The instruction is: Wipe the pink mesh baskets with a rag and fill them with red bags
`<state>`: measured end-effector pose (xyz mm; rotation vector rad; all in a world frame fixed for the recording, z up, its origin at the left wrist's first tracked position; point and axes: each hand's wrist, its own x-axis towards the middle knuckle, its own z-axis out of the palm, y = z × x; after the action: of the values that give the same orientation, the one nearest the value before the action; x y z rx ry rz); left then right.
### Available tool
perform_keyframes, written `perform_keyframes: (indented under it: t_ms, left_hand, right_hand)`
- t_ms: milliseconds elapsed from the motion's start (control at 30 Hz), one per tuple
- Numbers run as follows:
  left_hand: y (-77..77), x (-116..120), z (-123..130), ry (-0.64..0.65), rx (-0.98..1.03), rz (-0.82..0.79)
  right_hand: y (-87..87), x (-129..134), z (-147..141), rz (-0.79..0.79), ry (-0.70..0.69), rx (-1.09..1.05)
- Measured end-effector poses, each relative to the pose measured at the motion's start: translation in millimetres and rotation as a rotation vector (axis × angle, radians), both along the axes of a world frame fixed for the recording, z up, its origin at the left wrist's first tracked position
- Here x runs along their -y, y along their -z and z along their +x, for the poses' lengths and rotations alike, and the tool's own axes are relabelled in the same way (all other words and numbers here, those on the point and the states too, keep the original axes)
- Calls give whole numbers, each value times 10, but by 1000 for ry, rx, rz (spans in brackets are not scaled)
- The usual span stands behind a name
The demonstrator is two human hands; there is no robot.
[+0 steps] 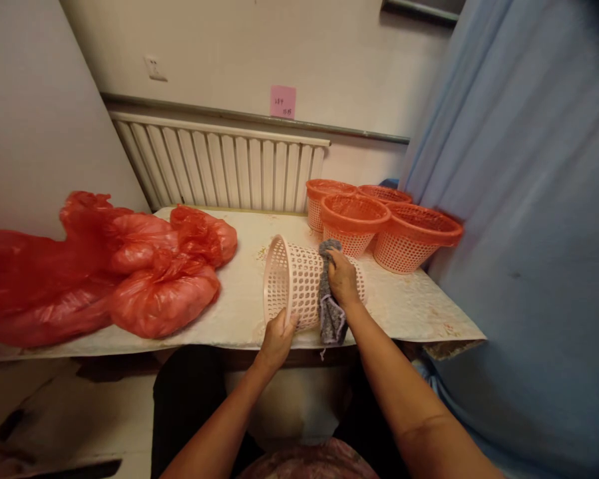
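Note:
A pale pink plastic wastebasket (305, 286) with a lattice wall lies on its side on the table, its mouth facing left. My left hand (278, 338) grips its rim at the near side, thumb outside; the fingertips inside are partly hidden. Against the basket's outer wall my right hand (343, 276) presses a grey cleaning cloth (332, 319) with a light purple edge. The cloth hangs down over the near side of the wall. Part of the basket's base shows to the right of my right hand.
Several similar baskets lined with red bags (355, 216) stand at the back right. Filled red plastic bags (164, 299) lie on the left of the covered table (244, 279). Behind it are a radiator (239, 169) and a wall; a blue curtain (524, 266) hangs at the right.

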<state>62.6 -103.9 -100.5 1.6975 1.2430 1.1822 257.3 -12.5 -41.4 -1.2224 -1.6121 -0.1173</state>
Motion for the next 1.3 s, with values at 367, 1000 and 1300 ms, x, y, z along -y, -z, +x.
perform_keyframes:
  t_ms: [367,1000,1300]
  left_hand:
    - [130,-8,49,8,68,-13]
    - [741,-188,-222,98,-46,-93]
    - [842,-212,-209,104,-67,-41]
  right_hand:
    - [152,-79,667,-113,211,-32]
    - [198,-184,609,-102,237,-59]
    - [261,-191,611,-87,251,-63]
